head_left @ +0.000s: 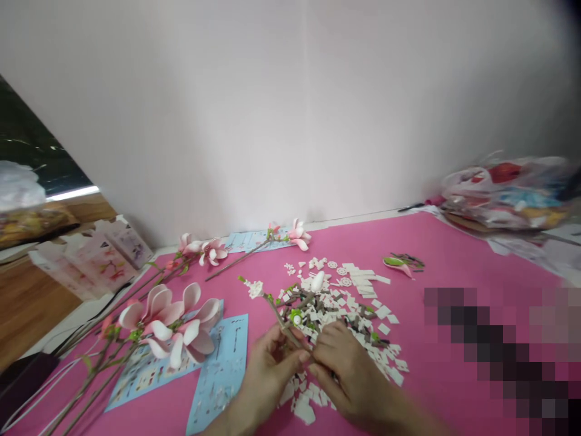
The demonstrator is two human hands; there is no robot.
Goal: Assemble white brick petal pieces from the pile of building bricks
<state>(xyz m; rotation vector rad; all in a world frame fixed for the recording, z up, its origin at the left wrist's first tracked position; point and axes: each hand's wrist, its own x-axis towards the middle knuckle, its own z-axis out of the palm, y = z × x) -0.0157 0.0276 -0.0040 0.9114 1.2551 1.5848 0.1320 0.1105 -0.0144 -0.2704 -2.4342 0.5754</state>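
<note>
Between my two hands is a thin brown toy-brick flower branch (278, 312), slanting up to the left, with a white blossom cluster (255, 289) and a green tip at its far end. My left hand (267, 369) pinches the stem between thumb and fingers. Curled around its lower end, my right hand (342, 366) closes on the same branch; its fingertips are partly hidden. Under and beyond both hands spreads a loose pile of white, green and brown building bricks (349, 303). A white egg-shaped piece (318, 281) lies on that pile.
Finished pink magnolia branches (167, 321) lie at left over blue instruction sheets (222, 369); another flower branch (254, 255) rests at the back. A green and pink petal piece (399, 265) is at right. Cartons (100, 260) stand far left, plastic bags (508, 191) far right.
</note>
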